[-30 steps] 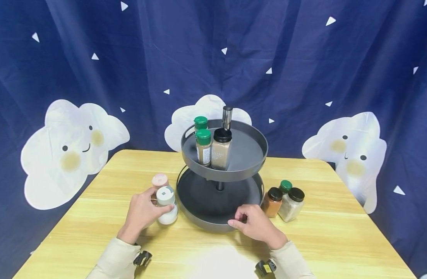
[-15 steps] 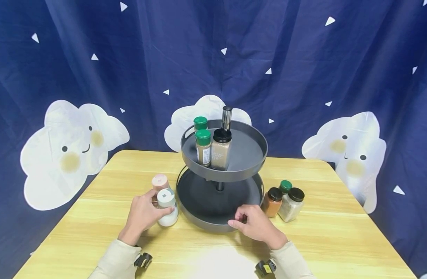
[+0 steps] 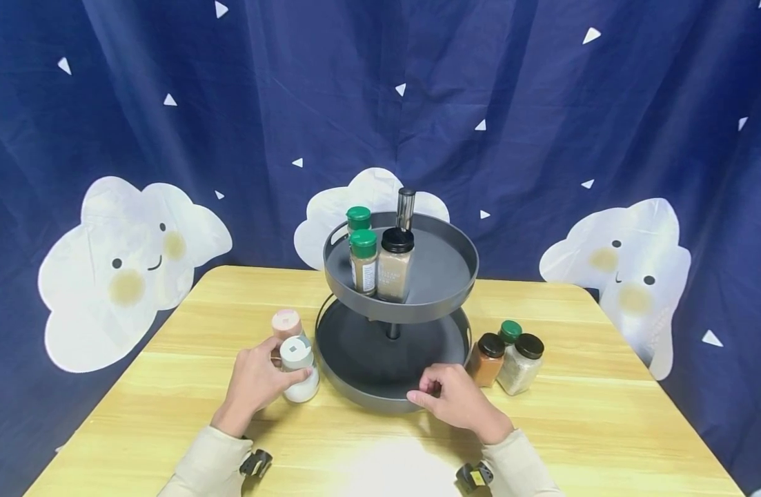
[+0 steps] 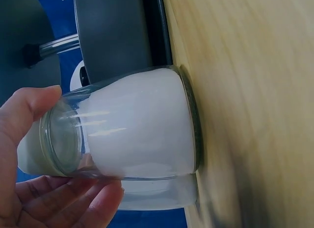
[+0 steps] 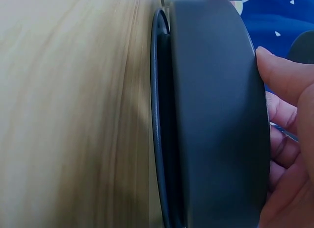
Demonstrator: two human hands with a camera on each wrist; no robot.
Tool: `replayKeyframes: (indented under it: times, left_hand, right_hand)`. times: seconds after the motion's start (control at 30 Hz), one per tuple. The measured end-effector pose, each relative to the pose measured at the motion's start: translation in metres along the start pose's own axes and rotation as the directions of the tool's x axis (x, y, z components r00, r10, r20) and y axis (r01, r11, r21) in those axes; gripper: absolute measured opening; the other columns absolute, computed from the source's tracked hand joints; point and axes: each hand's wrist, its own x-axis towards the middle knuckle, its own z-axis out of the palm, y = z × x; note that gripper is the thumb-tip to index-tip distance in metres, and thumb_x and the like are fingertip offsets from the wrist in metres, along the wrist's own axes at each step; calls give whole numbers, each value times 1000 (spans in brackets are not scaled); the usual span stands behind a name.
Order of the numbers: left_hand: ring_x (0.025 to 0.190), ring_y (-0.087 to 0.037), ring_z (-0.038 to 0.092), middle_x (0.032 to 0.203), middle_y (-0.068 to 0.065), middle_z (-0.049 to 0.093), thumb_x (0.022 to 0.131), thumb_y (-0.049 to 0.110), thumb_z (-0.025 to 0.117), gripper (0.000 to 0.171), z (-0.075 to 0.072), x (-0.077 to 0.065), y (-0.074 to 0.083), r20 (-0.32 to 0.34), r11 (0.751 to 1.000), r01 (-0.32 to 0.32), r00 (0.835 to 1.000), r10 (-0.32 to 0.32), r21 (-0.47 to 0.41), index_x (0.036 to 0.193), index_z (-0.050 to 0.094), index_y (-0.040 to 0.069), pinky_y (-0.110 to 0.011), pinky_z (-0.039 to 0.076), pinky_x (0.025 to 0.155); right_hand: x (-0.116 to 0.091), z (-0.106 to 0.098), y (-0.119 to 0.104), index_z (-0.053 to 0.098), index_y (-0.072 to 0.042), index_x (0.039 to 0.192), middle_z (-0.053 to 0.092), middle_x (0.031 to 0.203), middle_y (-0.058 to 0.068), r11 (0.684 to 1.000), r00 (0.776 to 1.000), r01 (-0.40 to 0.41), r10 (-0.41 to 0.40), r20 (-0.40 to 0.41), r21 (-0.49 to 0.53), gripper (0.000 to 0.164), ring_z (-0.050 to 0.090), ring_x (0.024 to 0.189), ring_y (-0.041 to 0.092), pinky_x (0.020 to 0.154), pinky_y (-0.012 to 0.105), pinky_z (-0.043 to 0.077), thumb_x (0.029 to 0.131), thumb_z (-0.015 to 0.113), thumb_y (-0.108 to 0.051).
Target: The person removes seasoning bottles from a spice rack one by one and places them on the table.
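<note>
A white-lidded glass jar (image 3: 301, 390) with white contents stands on the table left of the two-tier round tray (image 3: 355, 395). My left hand (image 3: 254, 383) grips it near its lid, thumb on one side and fingers on the other. In the left wrist view the jar (image 4: 142, 122) appears with its base on the wood, and another clear jar (image 4: 157, 193) shows beside it. My right hand (image 3: 457, 400) holds the lower tier's front right rim. In the right wrist view its thumb (image 5: 279, 73) touches the rim's edge, with the other fingers curled over the inner side.
A pink-lidded jar (image 3: 286, 322) stands just behind the gripped one. On the upper tier are two green-capped bottles (image 3: 363, 266) and a black-lidded jar (image 3: 394, 273). Right of the tray sit an orange-filled jar (image 3: 487, 366), a pale-filled jar (image 3: 519, 369) and a green-capped one (image 3: 510, 331).
The left hand and its jar have shifted very slightly toward the front. The right hand and the tray stay in place.
</note>
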Motion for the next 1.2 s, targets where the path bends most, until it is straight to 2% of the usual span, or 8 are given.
replayKeyframes:
  times: [0.27, 0.53, 0.63, 0.73, 0.83, 0.97, 1.1, 1.2]
  left_hand:
    - [74, -22, 65, 83, -9, 72, 61, 38, 85, 50, 0, -1, -1, 17, 1000, 15, 1000, -15, -9, 94, 65, 7, -39, 54, 62]
    - [86, -29, 65, 97, -15, 70, 69, 41, 81, 61, -6, 0, 1, 137, 999, 50, 989, -50, 6, 110, 57, 3, -45, 55, 71]
    - [92, -31, 63, 104, -17, 67, 73, 43, 78, 66, -11, -1, 3, 179, 999, 46, 983, -44, -10, 116, 53, 1, -47, 55, 75]
    - [97, -34, 61, 110, -18, 64, 74, 41, 78, 66, -15, -1, 5, 183, 999, 33, 983, -26, -34, 119, 51, 0, -50, 54, 80]
    - [100, -36, 59, 114, -20, 61, 75, 36, 78, 62, -19, -3, 7, 134, 999, -1, 991, 8, -49, 118, 51, 0, -51, 52, 82]
    - [97, -37, 58, 107, -19, 61, 73, 25, 81, 49, -21, -5, 15, -43, 994, -80, 996, 77, -74, 109, 57, 0, -51, 52, 79]
    - [89, -30, 62, 97, -14, 64, 69, 11, 82, 34, -19, -7, 31, -231, 968, -200, 959, 163, -151, 95, 63, 0, -49, 57, 74]
    - [82, -25, 64, 91, -11, 65, 68, 5, 81, 27, -14, -8, 44, -277, 933, -304, 929, 246, -193, 89, 64, 1, -45, 60, 71]
  right_hand:
    - [1, 2, 1, 53, -26, 61, 49, 59, -14, 999, 999, 32, -32, 9, -17, 29, 45, 54, -1, 47, 15, 42, 79, 76, -26]
    - [3, 5, -1, 53, -26, 62, 47, 59, -14, 995, 996, 89, -89, 2, -51, 29, 42, 53, -1, 46, 12, 38, 81, 74, -28]
    - [5, 6, -3, 58, -25, 66, 52, 62, -14, 994, 995, 100, -99, 8, -55, 22, 45, 55, -1, 48, 12, 41, 81, 74, -26]
    - [7, 6, -6, 64, -23, 72, 59, 68, -13, 993, 995, 102, -101, 20, -54, 14, 50, 59, -1, 53, 15, 47, 81, 74, -25]
    - [8, 8, -11, 68, -19, 79, 64, 74, -11, 994, 994, 101, -99, 45, -44, 8, 56, 66, 0, 59, 19, 53, 82, 74, -24]
    - [10, 11, -21, 70, -14, 87, 67, 80, -6, 994, 990, 109, -107, 88, -20, 10, 60, 73, 4, 66, 25, 57, 83, 72, -23]
    - [12, 16, -31, 69, -12, 91, 68, 84, -4, 991, 985, 131, -129, 116, -9, 13, 61, 77, 5, 68, 26, 57, 84, 71, -24]
    - [12, 19, -36, 69, -11, 94, 68, 85, -3, 990, 981, 141, -139, 133, -6, 16, 62, 78, 8, 69, 27, 57, 85, 70, -25]
